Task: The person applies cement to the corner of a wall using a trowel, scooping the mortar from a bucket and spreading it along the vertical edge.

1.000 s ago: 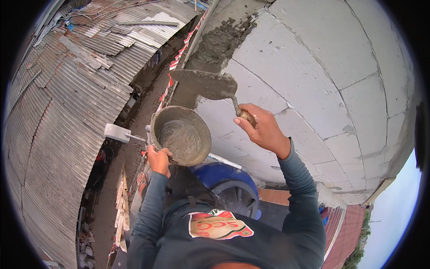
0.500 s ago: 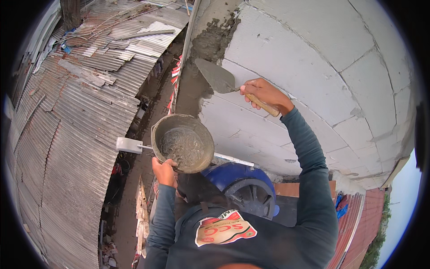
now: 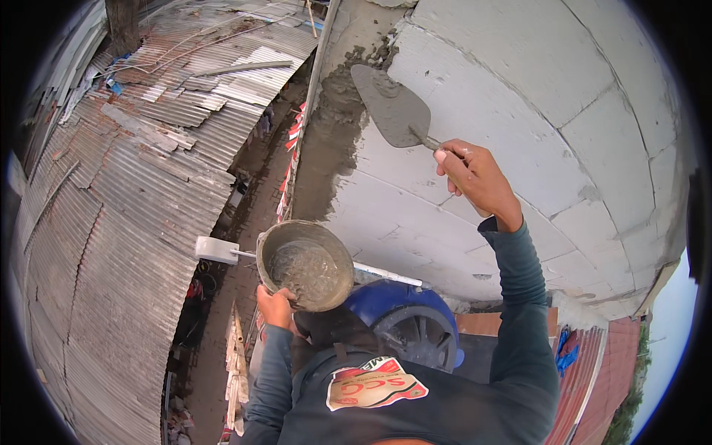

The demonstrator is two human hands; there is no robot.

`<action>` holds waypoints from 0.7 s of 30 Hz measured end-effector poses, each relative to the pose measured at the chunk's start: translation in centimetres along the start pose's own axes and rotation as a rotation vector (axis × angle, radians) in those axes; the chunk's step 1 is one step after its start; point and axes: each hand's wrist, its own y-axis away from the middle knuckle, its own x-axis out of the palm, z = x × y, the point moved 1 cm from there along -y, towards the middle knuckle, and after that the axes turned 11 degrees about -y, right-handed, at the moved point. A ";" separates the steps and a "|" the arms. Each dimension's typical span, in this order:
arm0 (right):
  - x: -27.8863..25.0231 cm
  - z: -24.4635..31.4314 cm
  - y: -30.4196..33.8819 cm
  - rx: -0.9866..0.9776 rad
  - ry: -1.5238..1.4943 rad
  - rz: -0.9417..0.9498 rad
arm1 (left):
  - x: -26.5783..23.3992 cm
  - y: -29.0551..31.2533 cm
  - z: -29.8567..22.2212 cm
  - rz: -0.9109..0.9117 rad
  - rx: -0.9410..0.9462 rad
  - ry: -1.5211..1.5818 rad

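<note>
My right hand [image 3: 478, 178] is closed round the handle of a trowel [image 3: 393, 107], whose grey blade carries a little wet mortar. The blade is in front of a white block wall [image 3: 482, 96], beside a dark strip of fresh mortar [image 3: 319, 170] along the wall's left edge. I cannot tell whether the blade touches the wall. Lower down, my left hand [image 3: 275, 305] grips the near-left rim of a round bucket [image 3: 343, 259]. Wet grey mortar [image 3: 300, 271] lies inside it.
Below the bucket stands a blue drum-like container [image 3: 371, 300] with a dark spoked face. A white pipe [image 3: 387, 274] runs behind the bucket, with a white box [image 3: 216, 249] to its left. Red-and-white flagging [image 3: 285, 185] hangs along the wall's edge. Corrugated roofing [image 3: 141, 222] spreads out at left, lower down.
My right hand has moved right and slightly down, while the trowel blade has swung up and right along the wall, off the mortar strip. The bucket has shifted slightly down, still in my left hand.
</note>
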 end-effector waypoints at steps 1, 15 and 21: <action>1.0 0.4 0.9 0.012 -0.059 0.064 | -0.3 0.7 -0.6 0.016 -0.003 -0.022; 5.8 -9.9 -8.8 0.244 -1.155 0.566 | 0.8 6.1 0.5 0.020 -0.083 -0.097; 3.0 -2.8 -3.4 0.059 -0.414 0.449 | 0.2 5.3 4.5 0.025 -0.058 -0.135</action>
